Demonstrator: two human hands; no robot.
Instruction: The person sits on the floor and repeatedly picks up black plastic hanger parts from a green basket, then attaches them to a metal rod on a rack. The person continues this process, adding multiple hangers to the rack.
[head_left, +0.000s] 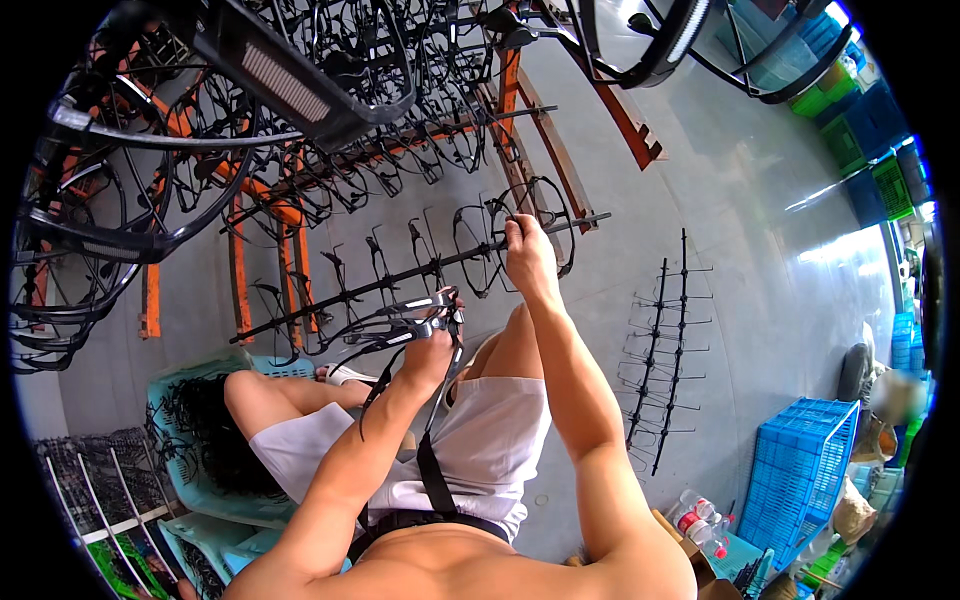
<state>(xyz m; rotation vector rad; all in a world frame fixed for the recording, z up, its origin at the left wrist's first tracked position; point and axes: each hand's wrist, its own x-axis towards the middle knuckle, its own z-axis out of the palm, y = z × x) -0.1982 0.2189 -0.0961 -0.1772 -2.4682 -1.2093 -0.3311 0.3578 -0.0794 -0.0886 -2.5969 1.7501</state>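
Observation:
My left hand point(430, 350) is closed around a bundle of glossy black curved frames point(385, 328) with pale patches. They fan out to the left, in front of my lap. My right hand point(530, 262) reaches farther forward, fingers pinched on a thin black hoop-shaped frame point(572, 240) at the right part of a long black hanging bar point(400, 277). The exact grip point is partly hidden by the fingers. Wire hooks point(378, 255) stick out along the bar, and another black hoop frame point(458, 235) hangs just left of my right hand.
Orange metal racks point(240, 275) full of hanging black frames stand ahead and left. Large black hoops point(270, 85) hang close overhead. Two hooked bars point(655, 350) lie on the grey floor to the right. A blue crate point(800, 470) and a teal basket point(165, 430) of black parts flank me.

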